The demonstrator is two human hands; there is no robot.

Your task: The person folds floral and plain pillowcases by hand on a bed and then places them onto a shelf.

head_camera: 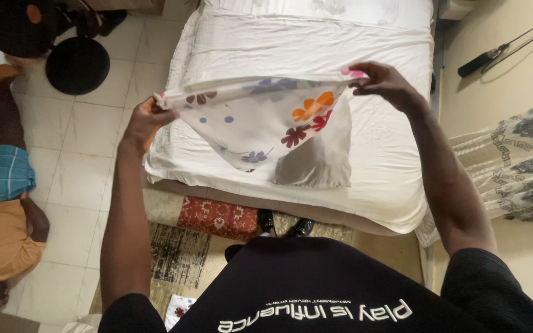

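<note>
pillowcase (260, 120): white, floral print, stretched open, held up above the bed (390, 160)
pillow (319, 157): plain white, hanging half inside

A single head-worn camera looks steeply down from the person's standing height, close over the outstretched arms, facing the bed (390, 185) ahead and the tiled floor (75, 142) at left.

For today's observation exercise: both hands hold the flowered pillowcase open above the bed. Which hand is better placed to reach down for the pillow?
Probably the right hand. The pillow lies on the bed below the right end of the flowered pillowcase; the left hand grips the far corner.
</note>
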